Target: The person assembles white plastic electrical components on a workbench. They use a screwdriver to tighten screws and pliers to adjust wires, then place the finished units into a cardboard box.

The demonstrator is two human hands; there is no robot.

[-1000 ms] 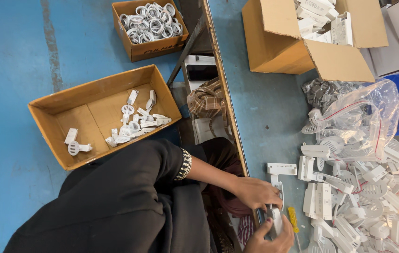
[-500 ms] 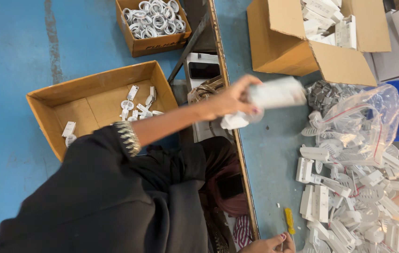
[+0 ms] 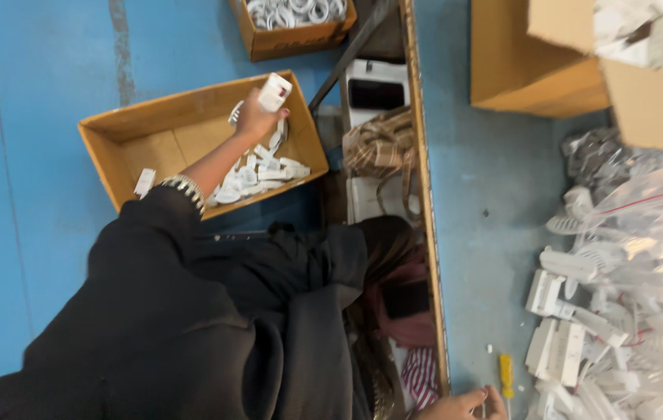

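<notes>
**Left hand over the open box, right hand cut off at the frame's foot**

Hidden or unclear: the right hand (image 3: 462,404) shows only at the bottom edge, most of it cut off; its fingers lie on the desk (image 3: 479,194) just beside a yellow-handled screwdriver (image 3: 506,373). Whether they grip anything I cannot tell. The heap of white plastic parts (image 3: 580,350) at right is blurred and runs out of frame, too many to count. A clear plastic bag (image 3: 643,210) with more white parts lies over the heap, its contents hazy. The black sleeve (image 3: 160,311) covers the lower left of the view.

Left hand (image 3: 255,118): reached out over the open cardboard box (image 3: 114,136) on the blue floor (image 3: 28,155). Fingers clenched on a white plastic piece (image 3: 275,91), held above the box's far right corner. A metal bracelet (image 3: 184,189) sits at the wrist.

Counts: three cardboard boxes in all. The open one holds a loose scatter of small white parts (image 3: 257,171), roughly a dozen or more, bunched to its right side, one lying apart at the left. A smaller box (image 3: 292,39) at top, cut off, holds white rings (image 3: 292,9). A large brown carton (image 3: 541,70) stands on the desk at upper right, flaps open, white pieces inside, partly out of frame.

One screwdriver. Between floor and desk, a white device with a dark screen (image 3: 376,89) and a folded checked cloth (image 3: 382,148).
</notes>
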